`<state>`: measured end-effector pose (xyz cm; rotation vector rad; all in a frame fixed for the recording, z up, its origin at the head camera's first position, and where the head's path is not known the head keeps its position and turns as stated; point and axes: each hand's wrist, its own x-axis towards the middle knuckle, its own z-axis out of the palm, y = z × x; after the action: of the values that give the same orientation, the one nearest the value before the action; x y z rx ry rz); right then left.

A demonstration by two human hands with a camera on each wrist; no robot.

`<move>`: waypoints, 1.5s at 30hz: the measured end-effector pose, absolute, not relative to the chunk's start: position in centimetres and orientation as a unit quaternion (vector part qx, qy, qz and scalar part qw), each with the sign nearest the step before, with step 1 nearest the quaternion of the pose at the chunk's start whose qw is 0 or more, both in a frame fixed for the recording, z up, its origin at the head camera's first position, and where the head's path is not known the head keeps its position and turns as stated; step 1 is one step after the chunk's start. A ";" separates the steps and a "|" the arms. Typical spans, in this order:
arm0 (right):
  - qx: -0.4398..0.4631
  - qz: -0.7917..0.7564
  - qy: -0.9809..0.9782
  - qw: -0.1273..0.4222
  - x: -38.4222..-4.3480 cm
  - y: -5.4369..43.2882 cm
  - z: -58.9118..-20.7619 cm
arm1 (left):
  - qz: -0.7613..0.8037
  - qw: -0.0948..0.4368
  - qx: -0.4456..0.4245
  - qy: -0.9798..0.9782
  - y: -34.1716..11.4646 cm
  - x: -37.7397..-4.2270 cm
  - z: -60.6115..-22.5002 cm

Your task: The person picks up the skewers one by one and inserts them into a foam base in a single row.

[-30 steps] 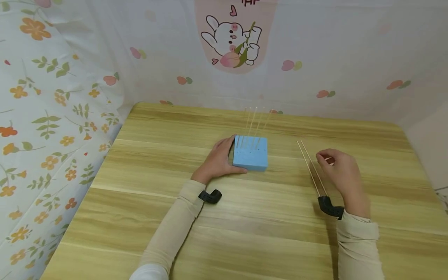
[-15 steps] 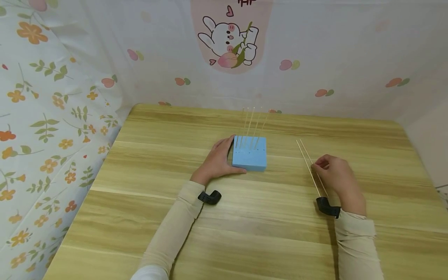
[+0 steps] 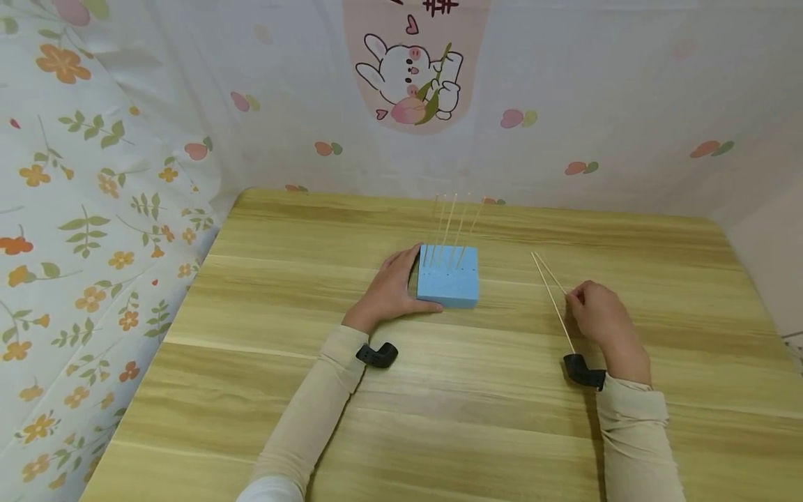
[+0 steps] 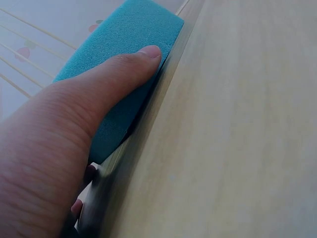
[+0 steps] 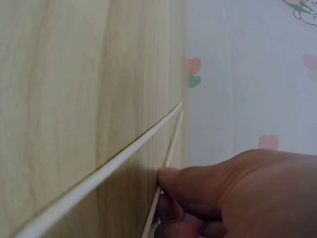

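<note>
A blue foam block sits on the table, with several thin wooden sticks standing in its top and a few small holes beside them. My left hand holds the block from its left side; in the left wrist view the thumb lies along the front face. Over to the right, my right hand pinches one loose wooden stick between thumb and fingers. A second loose stick lies on the table just left of it, and the far tips of the two almost meet.
The wood-grain table ends at a white printed cloth behind and a floral cloth on the left. Each wrist carries a black camera mount; the right mount overlaps the near end of the lying stick.
My right hand has come down to the right-hand loose stick and now pinches it, swinging its near end rightward. The left hand keeps its hold on the foam block.
</note>
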<state>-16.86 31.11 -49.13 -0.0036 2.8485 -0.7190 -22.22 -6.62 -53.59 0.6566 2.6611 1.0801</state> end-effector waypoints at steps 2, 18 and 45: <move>-0.004 -0.241 0.966 0.098 -16.7 31.1 -49.0 | 0.366 0.102 0.219 0.899 -6.7 -22.1 -53.8; -0.076 -0.412 0.865 -0.276 -17.7 24.5 -45.6 | 0.355 0.086 0.245 0.898 -6.6 -22.3 -54.2; -0.182 -0.423 0.861 -0.213 -20.4 16.4 -44.5 | 0.357 0.083 0.236 0.900 -6.8 -22.6 -53.7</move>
<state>-20.42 16.37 -44.52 -0.6656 3.1490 -1.5480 -22.55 -6.76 -53.73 0.7058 2.6870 1.0650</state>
